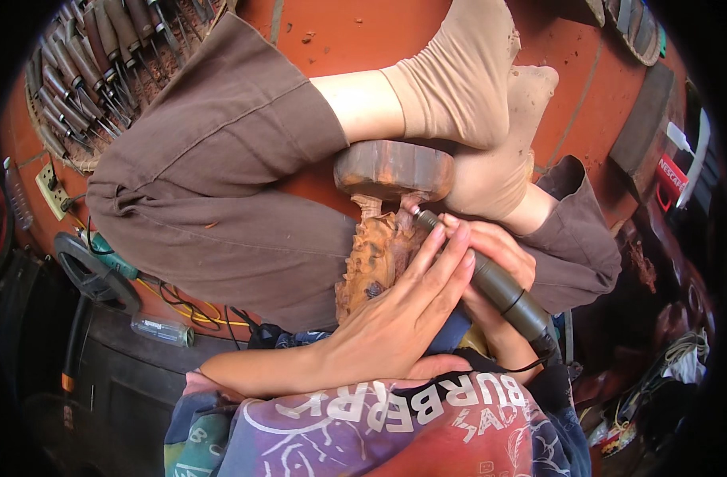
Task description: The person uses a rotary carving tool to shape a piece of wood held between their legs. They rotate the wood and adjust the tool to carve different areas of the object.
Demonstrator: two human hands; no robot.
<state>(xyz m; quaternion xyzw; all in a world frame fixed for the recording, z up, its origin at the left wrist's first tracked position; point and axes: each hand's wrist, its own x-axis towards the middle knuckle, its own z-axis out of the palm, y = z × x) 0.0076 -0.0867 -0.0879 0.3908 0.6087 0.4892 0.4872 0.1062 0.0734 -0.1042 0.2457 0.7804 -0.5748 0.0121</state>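
- The carved wooden piece (369,266) lay in the person's lap, its thick, dark round base (391,171) toward the feet and its rough, orange-brown relief partly covered by the left hand.
- The right hand (498,253) was wrapped around a dark rotary tool (506,294), which slanted up and leftward, its narrow tip close against the carving just below the base.
- The left hand (415,298) stretched over the carving, fingers long and side by side, their tips by the tool and the right hand's fingers — whether it gripped anything underneath, I could not tell.
- Brown trousers (236,230) covered the bent legs; a tan sock (459,91) rested just beyond the base, and a second foot sat beside it.
- At upper left, a round basket (84,165) held many wooden-handled chisels (85,60), packed side by side.
- On the left, a power socket (52,191), a clear plastic bottle (162,329) and a yellow cable (193,311) lay near the person's leg.
- Reddish tiles (332,36) made up the floor — wood crumbs were scattered across them.
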